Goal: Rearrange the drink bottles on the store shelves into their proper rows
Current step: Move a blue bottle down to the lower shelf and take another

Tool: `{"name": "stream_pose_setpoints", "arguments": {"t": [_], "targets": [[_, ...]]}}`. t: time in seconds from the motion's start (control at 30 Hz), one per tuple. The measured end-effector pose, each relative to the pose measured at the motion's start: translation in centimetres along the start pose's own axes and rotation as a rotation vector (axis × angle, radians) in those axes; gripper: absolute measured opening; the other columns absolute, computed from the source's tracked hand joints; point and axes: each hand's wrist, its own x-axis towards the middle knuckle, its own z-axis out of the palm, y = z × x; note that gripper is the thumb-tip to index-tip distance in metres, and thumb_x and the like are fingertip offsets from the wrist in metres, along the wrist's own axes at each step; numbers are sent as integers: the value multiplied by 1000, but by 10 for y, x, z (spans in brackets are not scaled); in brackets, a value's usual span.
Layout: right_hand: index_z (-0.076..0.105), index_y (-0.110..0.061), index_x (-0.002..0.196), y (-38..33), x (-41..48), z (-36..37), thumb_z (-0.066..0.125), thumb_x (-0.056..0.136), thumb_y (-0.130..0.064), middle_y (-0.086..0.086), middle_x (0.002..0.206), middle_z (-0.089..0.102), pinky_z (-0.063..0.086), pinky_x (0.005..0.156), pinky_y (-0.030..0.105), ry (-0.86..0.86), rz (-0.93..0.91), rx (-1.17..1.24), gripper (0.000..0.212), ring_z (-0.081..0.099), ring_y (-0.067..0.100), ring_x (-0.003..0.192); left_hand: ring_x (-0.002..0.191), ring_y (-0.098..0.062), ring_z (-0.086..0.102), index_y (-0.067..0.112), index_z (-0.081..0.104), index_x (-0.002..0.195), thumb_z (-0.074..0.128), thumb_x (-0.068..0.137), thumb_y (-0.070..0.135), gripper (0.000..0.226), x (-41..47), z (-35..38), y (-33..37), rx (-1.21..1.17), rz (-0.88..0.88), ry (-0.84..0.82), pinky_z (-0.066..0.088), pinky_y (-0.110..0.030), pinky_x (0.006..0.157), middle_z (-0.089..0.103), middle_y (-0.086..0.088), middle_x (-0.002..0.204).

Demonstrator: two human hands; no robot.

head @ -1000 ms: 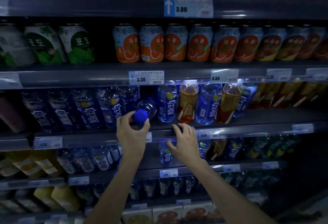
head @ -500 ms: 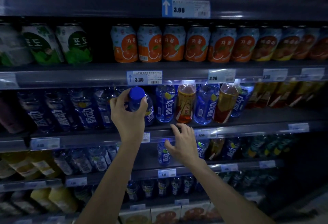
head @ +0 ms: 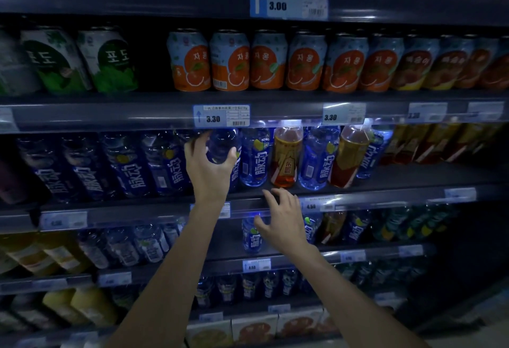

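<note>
My left hand (head: 207, 169) is wrapped around the upper part of a blue-labelled drink bottle (head: 223, 146), which stands upright in the row of blue bottles (head: 132, 166) on the middle shelf. To its right, blue bottles (head: 254, 155) alternate with two amber tea bottles (head: 286, 155) (head: 349, 155). My right hand (head: 283, 217) hovers with fingers spread just below that shelf's front rail (head: 154, 211), holding nothing. Behind it a single blue bottle (head: 251, 237) stands on the shelf below.
Orange cans (head: 230, 61) and green cans (head: 110, 61) fill the shelf above. Price tags (head: 221, 116) line the rails. More amber bottles (head: 429, 144) stand at the right, yellow juice bottles (head: 55, 251) at lower left. Lower shelves hold small dark bottles and cartons.
My left hand has carried the blue bottle from tilted, cap toward me, up and back into the row, where it now stands upright. My right hand has stayed nearly still.
</note>
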Motion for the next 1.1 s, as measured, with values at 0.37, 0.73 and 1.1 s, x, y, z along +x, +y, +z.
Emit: {"name": "stream_pose_setpoints", "arguments": {"t": [0.37,0.73,1.1], "targets": [[39,-17,146,0,0,3,51,88,-50,4,145,38,20,117,45,-3,-7,-30,68,26,23,139,97,-5,51,18,54,122,74,81,32,48,-14,-5,-33,71,-121,-39,48,-24,86,49,5,114],[37,-18,147,1,1,2,53,87,-50,4,146,37,18,118,44,-16,-8,-41,70,25,23,140,110,-23,54,18,41,132,79,65,55,86,-19,10,-33,331,-346,-96,46,-35,71,48,-3,127],[36,-19,148,2,1,4,52,87,-49,4,148,36,15,118,44,-11,-8,-42,70,24,23,142,119,-24,52,16,39,135,81,70,43,82,-18,6,-37,190,-345,-140,47,-37,91,53,-4,131]]}}
